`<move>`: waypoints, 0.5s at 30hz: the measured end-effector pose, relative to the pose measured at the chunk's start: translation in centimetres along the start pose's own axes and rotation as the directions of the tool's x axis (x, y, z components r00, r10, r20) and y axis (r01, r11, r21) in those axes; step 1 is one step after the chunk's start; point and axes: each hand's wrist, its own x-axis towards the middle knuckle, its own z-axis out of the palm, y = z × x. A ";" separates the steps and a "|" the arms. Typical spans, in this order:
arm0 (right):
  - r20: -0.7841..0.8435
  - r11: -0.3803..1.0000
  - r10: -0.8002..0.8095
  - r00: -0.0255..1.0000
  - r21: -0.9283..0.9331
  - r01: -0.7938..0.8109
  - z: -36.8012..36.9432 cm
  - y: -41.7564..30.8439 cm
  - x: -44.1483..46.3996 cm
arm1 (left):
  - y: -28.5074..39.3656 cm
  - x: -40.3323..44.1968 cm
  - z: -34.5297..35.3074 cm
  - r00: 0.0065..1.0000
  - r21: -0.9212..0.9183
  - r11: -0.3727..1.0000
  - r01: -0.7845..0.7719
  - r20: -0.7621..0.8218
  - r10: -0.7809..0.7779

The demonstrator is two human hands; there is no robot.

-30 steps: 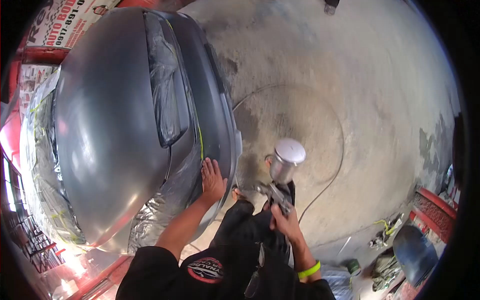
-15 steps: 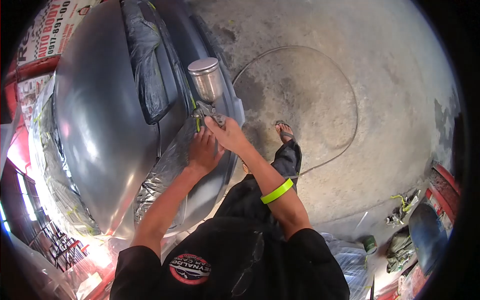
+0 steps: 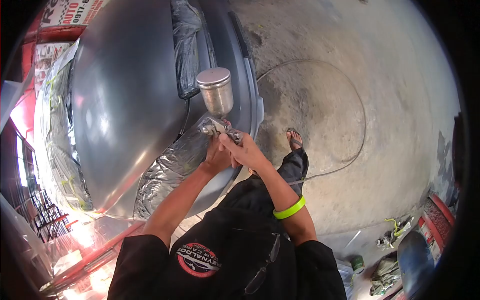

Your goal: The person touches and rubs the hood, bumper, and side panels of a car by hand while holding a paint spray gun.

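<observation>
A spray gun (image 3: pixel 212 128) with a metal cup (image 3: pixel 218 95) on top is over the car's dark grey end panels. My right hand (image 3: pixel 245 151) is closed around its handle. Close beside and partly behind the right hand, my left hand (image 3: pixel 218 154) is against the gun's body, its fingers bent up around it and mostly hidden. Below the hands, shiny plastic masking film (image 3: pixel 170 167) covers a lamp area. Another film-covered strip (image 3: pixel 187 45) runs along the car above the gun.
The large dark grey car panel (image 3: pixel 125 100) curves along the left. A hose (image 3: pixel 364 117) loops over the concrete floor by my sandalled foot (image 3: pixel 295 139). A blue rounded object (image 3: pixel 416 262), crumpled cloth (image 3: pixel 386 275) and a green can (image 3: pixel 357 263) lie at lower right.
My left hand has left the masked panel, where its fingers lay spread, and come up against the spray gun. The gun has tilted round in my right hand. The view has shifted.
</observation>
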 end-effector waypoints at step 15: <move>-0.073 0.998 -0.047 0.996 0.045 0.050 3.6 -3.5 -3.4 | -1.1 -0.1 -10.3 0.998 0.270 0.961 0.061 -0.036 -0.053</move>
